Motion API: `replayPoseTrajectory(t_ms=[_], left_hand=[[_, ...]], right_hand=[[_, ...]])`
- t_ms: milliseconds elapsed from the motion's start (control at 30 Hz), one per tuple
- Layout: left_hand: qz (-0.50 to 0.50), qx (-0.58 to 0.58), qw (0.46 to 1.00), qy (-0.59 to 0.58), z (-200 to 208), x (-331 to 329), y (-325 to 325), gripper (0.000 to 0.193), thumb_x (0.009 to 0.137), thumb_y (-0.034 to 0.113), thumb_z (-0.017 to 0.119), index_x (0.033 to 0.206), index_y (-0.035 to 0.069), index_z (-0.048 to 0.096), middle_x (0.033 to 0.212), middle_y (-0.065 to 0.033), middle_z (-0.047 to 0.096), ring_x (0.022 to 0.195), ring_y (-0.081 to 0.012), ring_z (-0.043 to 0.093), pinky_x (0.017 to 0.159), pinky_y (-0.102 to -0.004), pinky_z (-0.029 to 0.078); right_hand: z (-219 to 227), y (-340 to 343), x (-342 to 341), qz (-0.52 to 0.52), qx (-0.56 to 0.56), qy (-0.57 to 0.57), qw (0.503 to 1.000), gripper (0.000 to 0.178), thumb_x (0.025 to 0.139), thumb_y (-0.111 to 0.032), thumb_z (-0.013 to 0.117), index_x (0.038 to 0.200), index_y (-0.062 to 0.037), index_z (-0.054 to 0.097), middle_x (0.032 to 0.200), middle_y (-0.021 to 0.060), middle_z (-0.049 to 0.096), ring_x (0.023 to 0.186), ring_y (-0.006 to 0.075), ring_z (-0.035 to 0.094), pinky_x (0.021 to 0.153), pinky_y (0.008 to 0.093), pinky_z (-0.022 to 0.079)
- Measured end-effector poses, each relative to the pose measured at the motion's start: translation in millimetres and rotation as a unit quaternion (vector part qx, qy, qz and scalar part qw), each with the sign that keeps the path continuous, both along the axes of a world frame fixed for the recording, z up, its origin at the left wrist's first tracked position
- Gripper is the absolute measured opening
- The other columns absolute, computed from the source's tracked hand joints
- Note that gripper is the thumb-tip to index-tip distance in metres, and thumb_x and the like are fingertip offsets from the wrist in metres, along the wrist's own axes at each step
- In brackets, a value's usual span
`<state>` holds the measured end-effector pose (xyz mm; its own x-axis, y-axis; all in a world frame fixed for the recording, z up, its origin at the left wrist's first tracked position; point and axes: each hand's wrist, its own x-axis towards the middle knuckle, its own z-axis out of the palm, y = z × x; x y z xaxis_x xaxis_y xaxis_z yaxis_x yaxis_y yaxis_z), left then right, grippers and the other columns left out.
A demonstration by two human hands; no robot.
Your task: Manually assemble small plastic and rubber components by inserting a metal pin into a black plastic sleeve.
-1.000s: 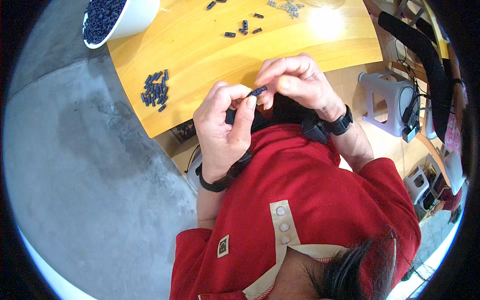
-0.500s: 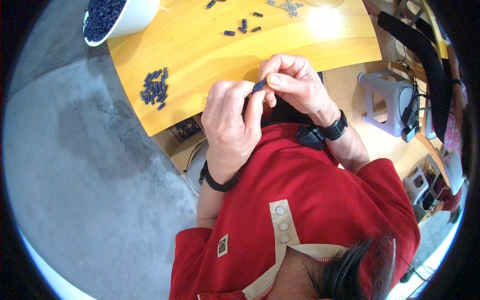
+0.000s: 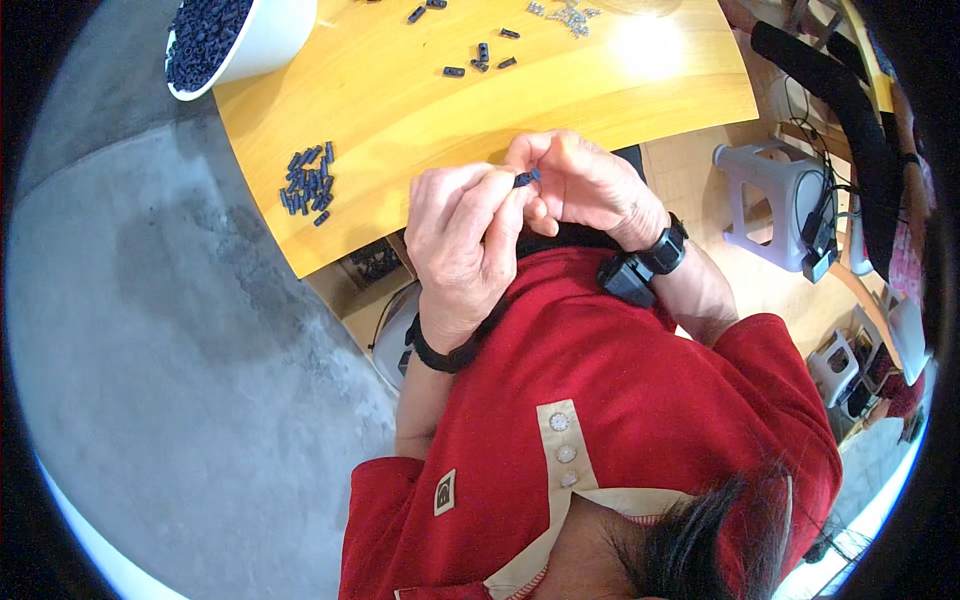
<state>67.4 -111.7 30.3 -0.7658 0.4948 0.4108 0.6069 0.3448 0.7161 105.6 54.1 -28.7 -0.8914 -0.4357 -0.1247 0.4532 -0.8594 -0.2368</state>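
Observation:
A small dark blue-black plastic piece sticks out from the pinched thumb and fingers of my left hand. Beside it, my right hand is half curled, with its palm facing the piece and its thumb lifted away from it. The right fingertips come close to the left ones; whether they touch is hidden. Both hands are in front of the table's near edge. Left of them, a pile of similar dark pieces lies on the yellow wooden table.
A white bucket full of dark pieces leans in at the far left. Several loose dark pieces and small silvery metal parts lie farther back. A pale plastic stool and cables are at the right.
My right thumb and finger have come off the dark piece and spread, and that hand has dropped slightly nearer me. My left hand still grips the piece.

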Motion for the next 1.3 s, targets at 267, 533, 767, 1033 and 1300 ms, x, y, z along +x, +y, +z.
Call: replayPoseTrajectory(t_ms=[267,533,767,1033,1300], left_hand=[[-0.009,-0.021,0.999,0.034,-4.6,-1.5,-4.9,0.027,0.075,-0.003,0.075,0.101,0.005,0.072,0.103,-0.0102,0.064,0.093,-0.0241,0.061,0.079,-0.0331,0.050],[-0.026,-0.058,0.996,0.059,0.8,0.6,-8.3,0.037,0.069,0.000,0.079,0.104,0.008,0.072,0.108,-0.0089,0.064,0.094,-0.0265,0.060,0.080,-0.0354,0.049],[-0.017,-0.054,0.995,0.076,-4.1,1.1,-10.9,0.038,0.069,0.001,0.079,0.105,0.006,0.070,0.112,-0.0092,0.064,0.094,-0.0267,0.060,0.080,-0.0365,0.048],[-0.044,-0.013,0.997,0.059,-1.5,-0.2,-8.7,0.024,0.070,-0.001,0.077,0.093,0.001,0.071,0.105,-0.0086,0.067,0.094,-0.0272,0.063,0.082,-0.0362,0.048],[-0.030,0.027,0.996,0.083,-9.5,-3.5,-11.5,0.026,0.066,0.004,0.075,0.091,0.003,0.069,0.103,-0.0052,0.067,0.089,-0.0242,0.062,0.077,-0.0369,0.044]], right_hand=[[-2.8,-8.2,-6.9,0.047,0.032,0.056,0.997,0.033,0.089,-0.035,0.071,0.104,-0.0063,0.063,0.073,-0.0027,0.055,0.058,0.0053,0.042,0.051,0.0191,0.034],[-8.4,-9.3,-5.0,0.074,0.039,0.063,0.995,0.029,0.084,-0.025,0.076,0.098,-0.0048,0.062,0.074,-0.0036,0.056,0.056,0.0038,0.040,0.048,0.0182,0.030],[1.4,-11.4,-4.0,0.080,0.066,-0.002,0.995,0.038,0.073,-0.026,0.085,0.091,-0.0019,0.062,0.070,-0.0042,0.052,0.056,0.0044,0.037,0.048,0.0210,0.025],[3.5,-16.9,-3.1,0.072,0.053,-0.004,0.996,0.026,0.081,-0.015,0.079,0.095,0.0008,0.064,0.072,-0.0020,0.058,0.054,0.0030,0.041,0.045,0.0178,0.029],[4.4,-26.6,-2.2,0.056,0.058,0.001,0.997,0.029,0.085,-0.023,0.076,0.098,-0.0003,0.063,0.070,-0.0026,0.054,0.053,0.0039,0.039,0.046,0.0183,0.029]])
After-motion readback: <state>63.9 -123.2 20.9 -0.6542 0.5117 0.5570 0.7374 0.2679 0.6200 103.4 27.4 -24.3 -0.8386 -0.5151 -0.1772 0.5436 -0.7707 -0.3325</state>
